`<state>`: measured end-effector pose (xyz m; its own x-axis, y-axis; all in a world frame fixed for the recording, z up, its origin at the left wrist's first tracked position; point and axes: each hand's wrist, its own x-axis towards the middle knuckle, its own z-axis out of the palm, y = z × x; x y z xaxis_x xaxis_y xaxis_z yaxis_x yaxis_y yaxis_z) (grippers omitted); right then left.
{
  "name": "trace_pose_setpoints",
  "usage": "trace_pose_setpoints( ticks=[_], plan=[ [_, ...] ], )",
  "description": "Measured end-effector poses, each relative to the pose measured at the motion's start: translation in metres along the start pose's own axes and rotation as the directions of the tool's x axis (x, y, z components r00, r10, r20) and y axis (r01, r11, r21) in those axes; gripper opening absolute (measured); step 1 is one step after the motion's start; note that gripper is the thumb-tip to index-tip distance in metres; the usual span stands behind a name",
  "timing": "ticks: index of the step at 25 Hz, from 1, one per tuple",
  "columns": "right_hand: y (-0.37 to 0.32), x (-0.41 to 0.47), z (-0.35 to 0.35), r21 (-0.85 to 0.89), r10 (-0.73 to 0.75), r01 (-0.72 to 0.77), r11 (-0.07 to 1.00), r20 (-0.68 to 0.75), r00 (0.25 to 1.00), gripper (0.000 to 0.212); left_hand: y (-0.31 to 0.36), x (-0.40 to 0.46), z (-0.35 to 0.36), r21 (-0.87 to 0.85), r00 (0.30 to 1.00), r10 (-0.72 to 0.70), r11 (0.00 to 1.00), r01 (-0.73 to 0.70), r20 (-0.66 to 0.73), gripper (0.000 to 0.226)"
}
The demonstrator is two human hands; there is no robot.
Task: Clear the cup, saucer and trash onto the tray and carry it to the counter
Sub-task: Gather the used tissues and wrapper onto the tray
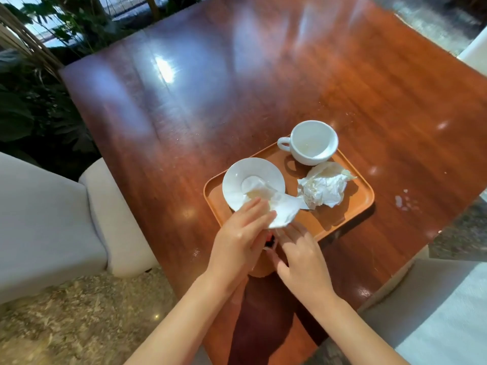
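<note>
We look down at a glossy wooden table (237, 88) with an orange tray (340, 219) sitting near its close corner. Our two bare hands meet at the tray's near edge.

Our left hand (242, 238) rests its fingers on a white napkin (284, 209), pinching it against the near rim of a white saucer (245, 175). The napkin drapes from the saucer's middle out over its near right edge, toward our hands. Whether the fingers also grip the saucer itself, we cannot tell. The saucer lies just beyond the left hand, over the tray's left part.

Our right hand (303, 256) lies just beside the left, palm down, fingers spread loosely and reaching under the napkin's hanging edge. It does not clearly hold anything; we cannot tell whether it grips. Between the two hands a small dark and red object shows, too hidden to identify.

Beyond the right hand, on the tray's right part, sits a crumpled wad of white paper (324, 188). Farther still, at the tray's far corner, stands an upright white cup (311, 143), its handle pointing left. The cup and the wad are close but appear just apart.

A pale cushioned seat (52, 219) stands off to the left of the left hand, beside the table.
</note>
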<state>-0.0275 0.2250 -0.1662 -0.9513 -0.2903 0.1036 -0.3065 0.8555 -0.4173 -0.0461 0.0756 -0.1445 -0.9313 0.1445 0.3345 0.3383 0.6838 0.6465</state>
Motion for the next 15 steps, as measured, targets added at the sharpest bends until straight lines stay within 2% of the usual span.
trace_pose_setpoints(
  ticks=[1,3,5,6,8,10,13,15],
  plan=[
    [0.007,-0.006,-0.005,0.063,0.072,-0.068,0.996,-0.057,0.996,0.024,0.006,0.001,0.009,-0.034,0.999,0.041,0.999,-0.04,0.026,0.022],
    [0.023,-0.015,-0.016,0.226,0.269,-0.236,0.945,-0.126,0.955,0.025,0.017,0.002,0.027,-0.058,0.987,0.126,0.991,-0.121,0.104,0.016],
    [0.036,-0.02,-0.026,0.33,0.393,-0.326,0.886,-0.162,0.905,0.028,0.022,0.001,0.043,0.054,0.971,0.142,0.986,-0.155,0.191,0.016],
    [0.041,-0.02,-0.03,0.327,0.406,-0.335,0.884,-0.179,0.896,0.027,0.022,-0.002,0.047,0.134,0.969,0.123,0.979,-0.154,0.215,0.02],
    [0.048,-0.017,-0.033,0.223,0.311,-0.262,0.939,-0.228,0.923,0.023,0.022,-0.009,0.05,0.227,0.964,0.098,0.961,-0.156,0.248,0.037],
    [0.055,-0.012,-0.031,0.114,0.104,-0.08,0.99,-0.221,0.97,0.024,0.03,-0.02,0.048,0.224,0.97,0.131,0.958,-0.177,0.204,0.044],
    [0.062,0.003,-0.025,0.036,-0.16,0.164,0.986,-0.095,0.983,0.034,0.034,-0.049,0.048,0.199,0.982,0.175,0.962,-0.185,0.068,0.03],
    [0.061,0.013,-0.02,0.013,-0.208,0.208,0.978,0.023,0.978,0.042,0.029,-0.065,0.047,0.204,0.993,0.085,0.974,-0.1,0.08,0.024]
  ],
)
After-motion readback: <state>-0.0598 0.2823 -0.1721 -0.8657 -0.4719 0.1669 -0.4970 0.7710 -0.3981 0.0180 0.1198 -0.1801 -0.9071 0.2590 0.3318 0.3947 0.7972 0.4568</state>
